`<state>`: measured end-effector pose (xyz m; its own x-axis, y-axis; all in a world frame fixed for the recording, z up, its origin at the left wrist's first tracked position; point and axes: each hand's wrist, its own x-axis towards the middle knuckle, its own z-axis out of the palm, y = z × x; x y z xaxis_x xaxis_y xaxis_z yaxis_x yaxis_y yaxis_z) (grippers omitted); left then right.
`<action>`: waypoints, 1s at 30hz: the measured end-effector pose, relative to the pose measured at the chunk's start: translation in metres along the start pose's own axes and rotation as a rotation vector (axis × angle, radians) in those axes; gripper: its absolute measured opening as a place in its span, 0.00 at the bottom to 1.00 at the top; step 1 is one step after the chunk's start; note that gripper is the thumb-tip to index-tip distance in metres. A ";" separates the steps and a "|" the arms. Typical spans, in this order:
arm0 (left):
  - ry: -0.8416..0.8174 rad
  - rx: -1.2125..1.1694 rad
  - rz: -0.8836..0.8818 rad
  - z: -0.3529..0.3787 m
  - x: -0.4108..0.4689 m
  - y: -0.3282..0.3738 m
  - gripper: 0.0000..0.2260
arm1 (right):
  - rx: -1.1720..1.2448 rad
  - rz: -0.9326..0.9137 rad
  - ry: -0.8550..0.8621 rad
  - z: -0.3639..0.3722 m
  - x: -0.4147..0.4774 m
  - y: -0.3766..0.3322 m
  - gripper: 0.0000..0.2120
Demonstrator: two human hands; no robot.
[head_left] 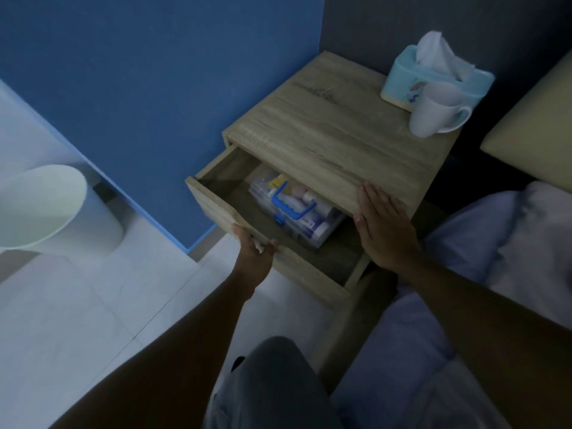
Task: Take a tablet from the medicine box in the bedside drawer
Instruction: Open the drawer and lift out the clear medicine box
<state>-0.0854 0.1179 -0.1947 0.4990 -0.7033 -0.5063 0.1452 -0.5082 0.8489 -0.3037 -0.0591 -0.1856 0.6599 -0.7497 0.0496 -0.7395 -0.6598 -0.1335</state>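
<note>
Left hand (253,253) closed over the top edge of the drawer front (216,209), thumb on the inner side, fingers curled over the outside; drawer pulled well out of the wooden bedside table (328,125). Right hand (382,224) open and flat, palm down, fingers together and stretched along the near front corner of the tabletop, holding nothing, thumb hanging over the drawer opening. Between the two hands, inside the open drawer, a clear plastic medicine box (294,212) with a blue handle (292,204) on its lid and a small blue latch (280,218) on the side toward the left hand; lid shut, tubes and small packets visible through it, too blurred to tell apart, no single tablet to be made out. Box lying on the drawer floor, partly under the tabletop's front edge, nearer the right hand than the left, touching neither. Far beyond the right hand, at the back corner of the tabletop, a light blue tissue box (402,78) with a white tissue sticking up, and a white mug (433,111) just in front of it, touching or nearly so. Well off to the left hand's outer side, a pale bin (46,209) on the tiled floor against the blue wall. Beside the right forearm, pale bedding (483,243).
</note>
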 end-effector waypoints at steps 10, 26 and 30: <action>0.034 0.026 -0.030 -0.025 -0.026 -0.021 0.43 | -0.011 0.004 -0.012 -0.002 0.001 -0.001 0.29; 0.181 0.438 0.303 -0.035 -0.023 0.033 0.50 | 0.262 -0.166 -0.058 -0.015 -0.018 -0.037 0.22; 0.087 0.526 0.268 -0.039 0.005 0.053 0.34 | 0.307 -0.073 -0.031 -0.005 -0.031 -0.085 0.16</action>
<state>-0.0421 0.1069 -0.1464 0.5311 -0.8090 -0.2521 -0.4268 -0.5124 0.7451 -0.2616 0.0196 -0.1710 0.7169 -0.6960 0.0409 -0.6185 -0.6619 -0.4235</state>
